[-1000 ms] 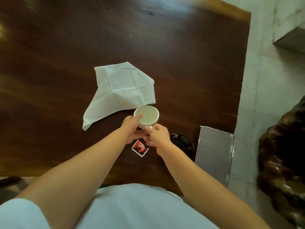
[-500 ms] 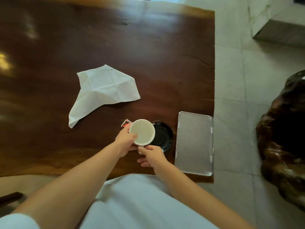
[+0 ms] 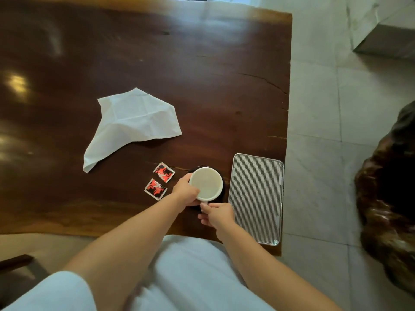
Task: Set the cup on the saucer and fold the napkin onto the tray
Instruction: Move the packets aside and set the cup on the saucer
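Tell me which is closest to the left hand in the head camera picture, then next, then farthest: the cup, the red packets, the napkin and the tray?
1. The cup: the left hand is touching its side.
2. The red packets: just left of the hand.
3. The tray: right, past the cup.
4. The napkin: up and left, farther across the table.

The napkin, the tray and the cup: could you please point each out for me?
napkin (image 3: 134,122): head view, middle of the cloth.
tray (image 3: 256,198): head view, bare ribbed surface.
cup (image 3: 206,184): head view, inside of the bowl.
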Action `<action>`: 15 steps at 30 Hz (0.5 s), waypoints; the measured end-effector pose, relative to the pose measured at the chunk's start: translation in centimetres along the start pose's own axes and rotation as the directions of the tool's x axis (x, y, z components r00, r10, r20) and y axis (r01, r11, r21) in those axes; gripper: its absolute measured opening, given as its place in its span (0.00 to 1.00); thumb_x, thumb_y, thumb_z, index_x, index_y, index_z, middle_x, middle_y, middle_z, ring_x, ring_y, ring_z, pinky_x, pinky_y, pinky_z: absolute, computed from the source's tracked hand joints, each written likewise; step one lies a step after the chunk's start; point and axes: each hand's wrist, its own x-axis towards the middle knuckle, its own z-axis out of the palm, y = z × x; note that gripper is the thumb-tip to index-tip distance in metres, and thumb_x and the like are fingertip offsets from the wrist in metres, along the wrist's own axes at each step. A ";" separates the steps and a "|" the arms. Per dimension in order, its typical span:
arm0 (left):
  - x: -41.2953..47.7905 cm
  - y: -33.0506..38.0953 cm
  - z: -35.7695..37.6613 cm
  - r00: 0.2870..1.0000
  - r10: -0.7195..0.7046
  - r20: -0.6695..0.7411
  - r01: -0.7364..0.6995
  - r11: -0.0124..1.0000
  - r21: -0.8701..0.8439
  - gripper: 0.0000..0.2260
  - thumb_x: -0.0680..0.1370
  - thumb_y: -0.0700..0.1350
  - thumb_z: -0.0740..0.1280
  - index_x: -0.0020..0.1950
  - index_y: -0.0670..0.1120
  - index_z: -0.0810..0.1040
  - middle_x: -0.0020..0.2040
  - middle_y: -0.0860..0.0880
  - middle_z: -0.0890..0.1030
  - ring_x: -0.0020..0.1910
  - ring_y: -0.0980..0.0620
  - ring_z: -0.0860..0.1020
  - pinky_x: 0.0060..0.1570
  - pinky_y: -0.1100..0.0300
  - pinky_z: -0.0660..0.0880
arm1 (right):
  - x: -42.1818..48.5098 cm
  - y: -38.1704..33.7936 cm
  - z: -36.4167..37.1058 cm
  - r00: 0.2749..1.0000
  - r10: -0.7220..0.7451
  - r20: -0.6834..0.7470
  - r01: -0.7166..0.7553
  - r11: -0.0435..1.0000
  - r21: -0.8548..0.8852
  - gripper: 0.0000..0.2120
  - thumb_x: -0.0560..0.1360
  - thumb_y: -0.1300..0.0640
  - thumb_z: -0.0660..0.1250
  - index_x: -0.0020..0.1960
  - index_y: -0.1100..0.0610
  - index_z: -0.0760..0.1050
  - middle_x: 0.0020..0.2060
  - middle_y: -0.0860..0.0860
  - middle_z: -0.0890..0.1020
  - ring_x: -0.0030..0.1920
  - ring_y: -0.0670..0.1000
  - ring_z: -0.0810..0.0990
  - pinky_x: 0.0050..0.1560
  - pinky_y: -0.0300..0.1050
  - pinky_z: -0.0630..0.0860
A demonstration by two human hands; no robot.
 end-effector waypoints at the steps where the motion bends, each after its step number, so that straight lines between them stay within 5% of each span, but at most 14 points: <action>1: 0.2 0.1 0.1 1.000 -0.012 0.005 0.012 1.000 -0.005 0.25 0.77 0.31 0.64 0.70 0.53 0.73 0.63 0.44 0.76 0.62 0.39 0.77 0.47 0.41 0.84 | 0.4 -0.1 -0.1 1.000 -0.005 -0.007 0.005 1.000 -0.009 0.08 0.75 0.60 0.73 0.52 0.63 0.82 0.42 0.56 0.85 0.36 0.50 0.85 0.41 0.43 0.85; 7: 1.6 -0.6 0.8 1.000 -0.005 -0.016 0.005 1.000 -0.014 0.24 0.77 0.33 0.66 0.69 0.56 0.75 0.63 0.45 0.78 0.62 0.41 0.77 0.49 0.41 0.84 | 1.6 0.0 -0.2 1.000 -0.002 -0.013 0.001 0.996 -0.093 0.04 0.75 0.58 0.74 0.45 0.58 0.82 0.33 0.53 0.83 0.39 0.54 0.86 0.50 0.53 0.85; 11: 1.0 -1.0 1.2 0.991 0.072 -0.113 -0.061 0.994 0.093 0.23 0.77 0.39 0.68 0.68 0.59 0.75 0.62 0.49 0.79 0.63 0.43 0.76 0.58 0.42 0.80 | 2.1 0.5 0.1 1.000 -0.005 -0.017 0.002 0.986 -0.167 0.10 0.75 0.55 0.74 0.36 0.51 0.81 0.32 0.52 0.85 0.41 0.57 0.88 0.49 0.55 0.85; 15: 0.9 -1.5 1.5 0.980 0.126 -0.156 -0.092 0.974 0.209 0.24 0.80 0.43 0.68 0.74 0.56 0.70 0.68 0.48 0.77 0.67 0.43 0.75 0.62 0.41 0.77 | 2.0 0.5 -0.1 1.000 -0.004 0.009 0.006 0.984 -0.178 0.07 0.76 0.56 0.72 0.39 0.53 0.82 0.34 0.51 0.84 0.40 0.55 0.87 0.48 0.54 0.85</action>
